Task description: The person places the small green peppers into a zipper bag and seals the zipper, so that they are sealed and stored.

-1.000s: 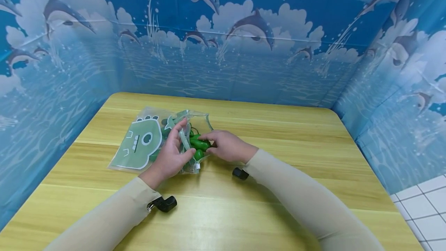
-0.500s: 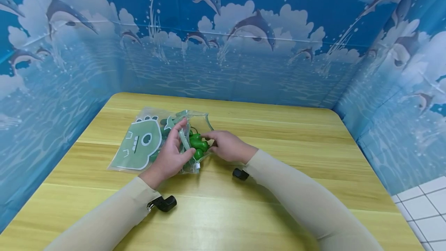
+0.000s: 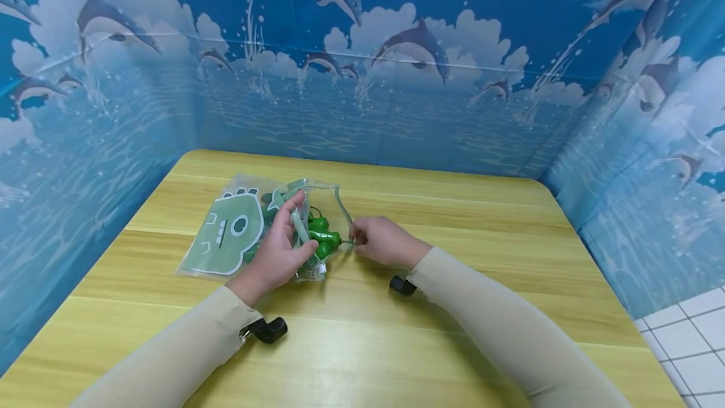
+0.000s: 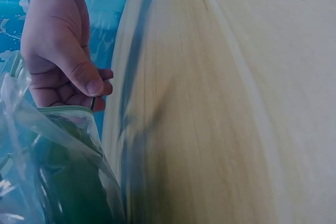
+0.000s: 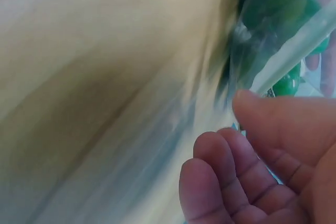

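A clear zip bag (image 3: pixel 235 260) with a green cartoon face lies on the table, its mouth facing right. Shiny green peppers (image 3: pixel 325 238), seemingly artificial ones, show in the mouth; the bag hides more green things deeper in. My left hand (image 3: pixel 280 250) spreads its fingers and thumb against the bag at the mouth, fingers fairly straight. Just outside the mouth, my right hand (image 3: pixel 381 239) pinches a thin dark cord or stem at the tip of one pepper. The left wrist view shows this right hand (image 4: pixel 65 61) with the thin dark strand (image 4: pixel 93 102) under its thumb.
The wooden table (image 3: pixel 464 225) reaches to a blue dolphin-print curtain (image 3: pixel 385 118) at the back and sides. A black wrist camera (image 3: pixel 402 286) hangs at the right cuff, another at the left (image 3: pixel 272 330). White floor tiles (image 3: pixel 685 339) show at the lower right.
My right hand has moved right, from the pepper's body to the strand at its tip. The pepper lies more lengthwise toward that hand. My left hand has stayed in place.
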A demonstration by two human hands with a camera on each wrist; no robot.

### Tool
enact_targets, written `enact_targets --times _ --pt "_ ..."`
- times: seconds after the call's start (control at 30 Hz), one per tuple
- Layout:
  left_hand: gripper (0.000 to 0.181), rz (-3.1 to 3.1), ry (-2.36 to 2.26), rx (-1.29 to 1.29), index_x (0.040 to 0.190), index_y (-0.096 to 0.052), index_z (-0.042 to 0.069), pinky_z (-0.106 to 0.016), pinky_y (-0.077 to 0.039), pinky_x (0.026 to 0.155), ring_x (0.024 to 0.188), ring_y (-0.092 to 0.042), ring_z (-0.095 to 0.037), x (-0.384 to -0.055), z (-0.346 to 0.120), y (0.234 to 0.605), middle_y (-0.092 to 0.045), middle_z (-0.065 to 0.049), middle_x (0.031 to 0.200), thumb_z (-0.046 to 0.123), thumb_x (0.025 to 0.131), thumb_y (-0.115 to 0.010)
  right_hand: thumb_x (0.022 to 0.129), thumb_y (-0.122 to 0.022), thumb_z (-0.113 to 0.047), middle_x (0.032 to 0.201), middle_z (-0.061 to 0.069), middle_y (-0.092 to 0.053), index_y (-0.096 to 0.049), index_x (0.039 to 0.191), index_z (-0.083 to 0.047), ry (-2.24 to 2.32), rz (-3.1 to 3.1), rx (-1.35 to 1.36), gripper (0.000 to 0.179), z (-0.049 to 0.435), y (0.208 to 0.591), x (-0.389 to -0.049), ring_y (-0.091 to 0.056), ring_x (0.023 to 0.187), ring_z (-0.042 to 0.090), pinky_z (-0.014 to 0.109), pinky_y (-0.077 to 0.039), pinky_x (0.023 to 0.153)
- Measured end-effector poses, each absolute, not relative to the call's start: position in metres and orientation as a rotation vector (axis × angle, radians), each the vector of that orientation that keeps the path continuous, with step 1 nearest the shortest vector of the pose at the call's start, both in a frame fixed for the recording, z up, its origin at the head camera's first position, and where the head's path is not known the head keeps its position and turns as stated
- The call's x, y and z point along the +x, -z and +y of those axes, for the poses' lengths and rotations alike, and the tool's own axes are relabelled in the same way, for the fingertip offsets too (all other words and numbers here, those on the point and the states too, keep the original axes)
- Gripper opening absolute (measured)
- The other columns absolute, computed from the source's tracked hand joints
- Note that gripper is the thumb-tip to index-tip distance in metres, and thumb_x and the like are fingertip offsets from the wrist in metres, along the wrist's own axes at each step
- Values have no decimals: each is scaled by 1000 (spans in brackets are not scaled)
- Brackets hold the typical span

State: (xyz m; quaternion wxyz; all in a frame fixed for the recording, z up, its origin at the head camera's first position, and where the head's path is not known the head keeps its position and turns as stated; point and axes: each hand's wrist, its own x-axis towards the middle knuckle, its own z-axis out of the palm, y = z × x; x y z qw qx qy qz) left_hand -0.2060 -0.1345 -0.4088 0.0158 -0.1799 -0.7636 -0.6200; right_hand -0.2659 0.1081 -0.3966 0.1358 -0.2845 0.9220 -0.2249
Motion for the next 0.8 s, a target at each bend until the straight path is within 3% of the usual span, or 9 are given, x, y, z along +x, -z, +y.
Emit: enact_targets --times 0.53,0.8 --pt "91 -2394 1940 -548 169 -10 15 -55 -26 128 164 -12 -28 -204 -134 407 -8 -4 178 -5 97 -63 103 -68 -15 102 1 -77 -77 115 -10 679 2708 -832 16 97 387 -265 -66 85 10 32 -58 81" --pt "92 -2411 1918 -564 169 -10 16 -50 -37 121 163 -16 -30 -206 -133 408 -8 -5 178 -5 97 -64 104 -66 -12 113 6 -79 -76 124 -7 667 2719 -871 23 86 388 -265 -73 98 15 35 -60 89"
